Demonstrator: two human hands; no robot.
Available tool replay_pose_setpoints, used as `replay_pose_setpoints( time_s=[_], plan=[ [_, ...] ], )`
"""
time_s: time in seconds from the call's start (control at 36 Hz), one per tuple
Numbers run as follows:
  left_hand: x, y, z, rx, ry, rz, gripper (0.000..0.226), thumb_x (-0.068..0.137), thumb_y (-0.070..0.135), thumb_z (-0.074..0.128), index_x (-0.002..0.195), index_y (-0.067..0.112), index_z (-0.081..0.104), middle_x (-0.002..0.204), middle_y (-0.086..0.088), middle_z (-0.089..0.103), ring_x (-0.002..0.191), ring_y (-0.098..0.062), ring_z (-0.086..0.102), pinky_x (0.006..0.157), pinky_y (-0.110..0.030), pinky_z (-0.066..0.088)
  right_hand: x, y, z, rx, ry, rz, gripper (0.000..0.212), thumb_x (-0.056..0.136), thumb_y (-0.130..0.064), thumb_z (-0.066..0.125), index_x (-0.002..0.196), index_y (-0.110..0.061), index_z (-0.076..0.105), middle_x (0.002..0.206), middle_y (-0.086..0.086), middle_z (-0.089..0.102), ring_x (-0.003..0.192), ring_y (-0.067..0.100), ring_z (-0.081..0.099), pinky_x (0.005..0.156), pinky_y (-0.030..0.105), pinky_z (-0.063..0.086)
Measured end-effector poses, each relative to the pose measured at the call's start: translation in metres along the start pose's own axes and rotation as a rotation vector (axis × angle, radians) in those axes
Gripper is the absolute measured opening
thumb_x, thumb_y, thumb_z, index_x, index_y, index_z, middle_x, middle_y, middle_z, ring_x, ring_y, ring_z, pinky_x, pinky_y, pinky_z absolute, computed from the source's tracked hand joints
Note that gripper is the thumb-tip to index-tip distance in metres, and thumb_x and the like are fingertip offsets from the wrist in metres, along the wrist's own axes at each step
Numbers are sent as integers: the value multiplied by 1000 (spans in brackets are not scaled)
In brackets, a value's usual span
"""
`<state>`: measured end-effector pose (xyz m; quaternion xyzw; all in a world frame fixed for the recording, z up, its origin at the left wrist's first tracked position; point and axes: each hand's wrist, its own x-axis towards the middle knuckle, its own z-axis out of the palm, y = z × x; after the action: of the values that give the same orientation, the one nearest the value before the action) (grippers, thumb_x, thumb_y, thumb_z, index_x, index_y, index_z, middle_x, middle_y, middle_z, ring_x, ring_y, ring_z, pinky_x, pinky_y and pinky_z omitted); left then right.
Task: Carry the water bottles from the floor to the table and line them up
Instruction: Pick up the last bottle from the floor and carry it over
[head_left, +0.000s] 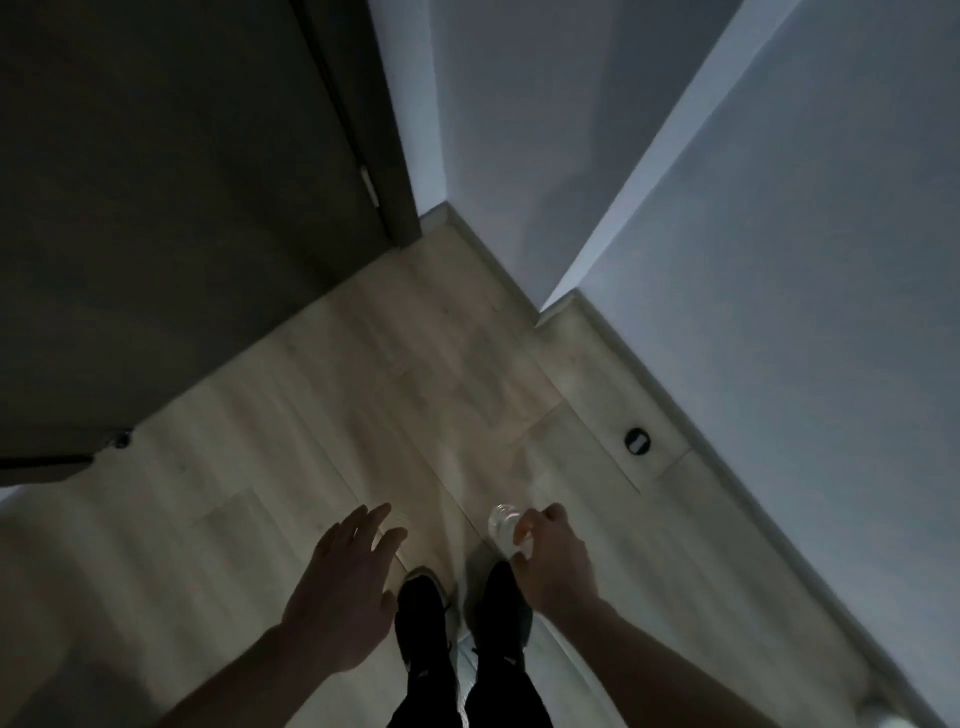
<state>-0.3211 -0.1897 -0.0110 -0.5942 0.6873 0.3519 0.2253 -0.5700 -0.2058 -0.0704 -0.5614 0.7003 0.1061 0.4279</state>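
Note:
My right hand (550, 558) grips a clear plastic water bottle (503, 524) near its top, fingers curled around it; only the bottle's upper part shows past the fingers. My left hand (345, 582) hangs over the floor with fingers spread and relaxed, holding nothing. Both hands are above my feet in dark shoes (423, 608). No table is in view, and no other bottle shows on the floor.
The room is dim, with a pale wood floor (291, 457). A dark door (171, 208) fills the upper left. White walls meet at a jutting corner (561, 296) on the right. A round black floor fitting (637, 441) sits near the right skirting.

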Motion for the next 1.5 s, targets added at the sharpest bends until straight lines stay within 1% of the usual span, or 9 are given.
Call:
replay_pose_setpoints(
  time_s=[0.11,0.39,0.56,0.81,0.92,1.06,1.22,1.36,1.5],
  plan=[
    [-58,39,-70,-58,57,59,64,97,38,53,155,30,29,167,3,6,154,-19,5,122,-32,13,-79,-27,-67,21,-4,-36,29,84,-30,63,113,-29,62,109,-4,48,93,28,67,80,34,51],
    [-228,123,-211,-119,217,234,60,90,33,64,146,24,45,162,-2,24,149,-23,22,117,-37,29,-292,-90,-217,122,111,-93,23,79,-27,70,101,-27,66,112,-3,53,91,27,65,71,26,44],
    [-284,146,-234,-38,248,447,61,94,41,60,149,28,39,164,0,21,152,-21,15,122,-36,21,-402,-97,-238,265,321,-37,14,77,-31,72,88,-33,64,103,-10,53,86,17,61,71,33,51],
    [-341,187,-249,204,258,677,66,95,48,55,153,34,27,167,2,6,154,-21,3,123,-35,7,-514,-84,-235,331,467,112,15,75,-29,73,82,-36,63,97,-16,51,83,8,54,62,20,40],
    [-371,224,-248,337,295,788,66,93,47,54,153,31,31,167,1,9,153,-21,8,123,-34,10,-564,-53,-224,394,527,162,15,71,-26,71,79,-38,63,95,-14,53,79,5,52,58,8,30],
    [-417,283,-231,367,298,943,65,87,40,61,148,25,44,162,-1,23,151,-23,19,122,-34,17,-630,-1,-198,453,649,233,15,63,-36,67,74,-44,60,90,-18,53,76,-1,54,55,8,31],
    [-472,363,-168,420,272,1051,64,91,41,59,150,31,36,166,7,9,153,-20,7,124,-37,16,-722,70,-163,490,820,301,24,62,-40,65,85,-45,61,90,-22,54,77,-2,55,55,8,32],
    [-529,434,-104,438,279,1128,63,87,41,61,146,33,41,165,4,16,151,-22,13,121,-37,19,-807,137,-134,492,898,337,20,64,-36,66,83,-38,66,88,-18,57,76,1,52,57,5,33],
    [-593,499,-43,458,254,1212,63,88,40,59,147,32,40,165,4,15,152,-21,11,121,-39,20,-890,198,-101,489,895,423,15,69,-31,67,83,-36,68,95,-14,59,90,11,61,72,22,44]
  ],
)
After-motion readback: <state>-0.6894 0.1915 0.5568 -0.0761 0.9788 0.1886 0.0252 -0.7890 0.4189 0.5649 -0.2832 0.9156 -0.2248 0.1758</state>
